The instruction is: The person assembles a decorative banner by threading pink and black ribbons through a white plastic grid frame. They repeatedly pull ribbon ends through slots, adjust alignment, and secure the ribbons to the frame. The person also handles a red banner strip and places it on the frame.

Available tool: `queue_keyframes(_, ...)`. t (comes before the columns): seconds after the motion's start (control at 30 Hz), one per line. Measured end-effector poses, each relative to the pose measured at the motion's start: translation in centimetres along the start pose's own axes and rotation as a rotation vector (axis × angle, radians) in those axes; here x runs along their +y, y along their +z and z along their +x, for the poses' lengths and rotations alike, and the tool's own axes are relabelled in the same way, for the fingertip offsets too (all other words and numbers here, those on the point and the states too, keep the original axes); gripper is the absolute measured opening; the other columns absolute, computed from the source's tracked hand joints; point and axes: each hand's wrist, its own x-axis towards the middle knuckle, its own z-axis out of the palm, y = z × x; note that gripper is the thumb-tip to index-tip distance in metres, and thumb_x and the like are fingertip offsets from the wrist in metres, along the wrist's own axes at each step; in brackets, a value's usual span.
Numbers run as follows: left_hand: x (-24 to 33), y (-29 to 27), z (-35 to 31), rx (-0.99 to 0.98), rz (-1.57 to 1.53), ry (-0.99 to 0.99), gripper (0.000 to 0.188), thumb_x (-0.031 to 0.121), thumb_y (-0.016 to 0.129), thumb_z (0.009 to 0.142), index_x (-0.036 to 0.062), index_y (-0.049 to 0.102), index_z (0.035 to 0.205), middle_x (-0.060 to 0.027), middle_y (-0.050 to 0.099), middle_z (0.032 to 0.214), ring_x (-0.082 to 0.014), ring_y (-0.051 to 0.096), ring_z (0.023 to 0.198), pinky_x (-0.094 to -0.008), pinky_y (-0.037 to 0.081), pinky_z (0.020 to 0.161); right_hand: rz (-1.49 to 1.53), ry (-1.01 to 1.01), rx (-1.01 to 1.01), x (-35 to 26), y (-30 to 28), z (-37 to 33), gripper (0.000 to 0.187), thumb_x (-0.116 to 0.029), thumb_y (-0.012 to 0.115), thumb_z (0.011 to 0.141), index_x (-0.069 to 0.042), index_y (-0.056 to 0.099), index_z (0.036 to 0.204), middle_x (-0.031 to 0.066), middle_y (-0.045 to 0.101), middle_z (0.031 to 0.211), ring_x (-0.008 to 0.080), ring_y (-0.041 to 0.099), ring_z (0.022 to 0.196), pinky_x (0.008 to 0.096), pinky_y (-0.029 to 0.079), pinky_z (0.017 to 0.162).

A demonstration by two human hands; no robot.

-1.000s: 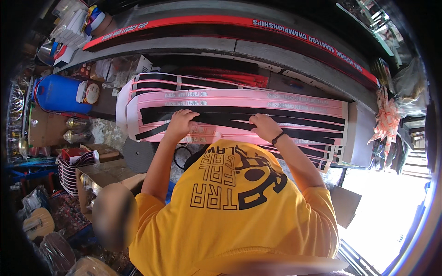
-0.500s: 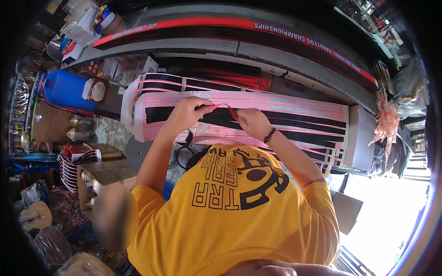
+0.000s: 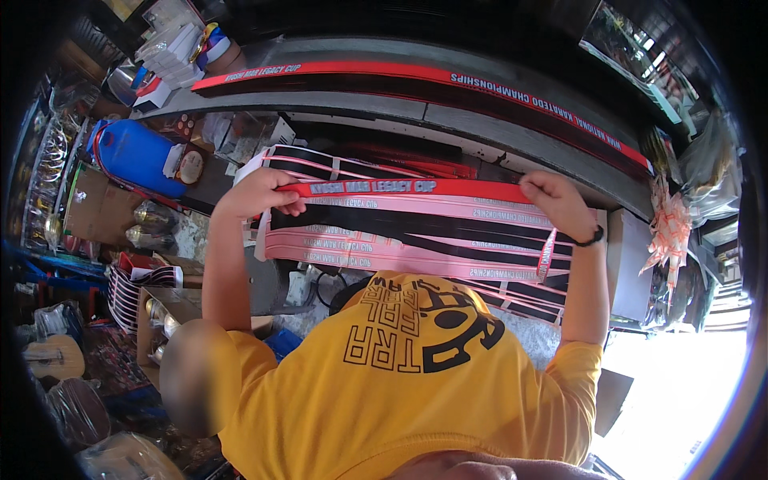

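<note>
Evidently Light, Thin and Limp

A long, flat red ribbon with pale lettering [image 3: 408,188], apparently of woven fabric, runs nearly straight between the two bare hands, along the far side of a layer of pink strips with pale lettering [image 3: 320,242] and flat black strips [image 3: 360,215]. Whether its middle touches them, I cannot tell.

The left hand [image 3: 258,194] has thumb and fingers closed on the ribbon near one end of the stretched span; the right hand [image 3: 554,200] pinches the other, fingertips together. A narrow lettered length hangs twisted below the right hand, apparently the same ribbon's loose tail.

It should weigh almost nothing and have no stiffness of its own, sagging or twisting wherever it is unsupported. A smooth face may slide under loose fingers, though breakage seems unlikely; creasing is the likelier harm. Best hold: across the full width, thumb over fingers, with light, even tension.
</note>
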Motion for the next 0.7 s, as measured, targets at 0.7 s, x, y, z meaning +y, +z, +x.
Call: queue_keyframes(0.7, -2.5, -15.3, -5.3, 1.008, -0.449, 0.238, 0.018, 0.021, 0.058, 0.095, 0.0045, 0.065, 0.095, -0.0042, 0.066, 0.078, -0.0113, 0.059, 0.063, -0.0262, 0.048, 0.060, 0.014, 0.126, 0.022, -3.8, -12.0, -6.8, 0.022, -0.005, 0.069, 0.083, 0.002, 0.062, 0.102, 0.0011, 0.061, 0.092, 0.0067, 0.055, 0.085, 0.0247, 0.046, 0.078)
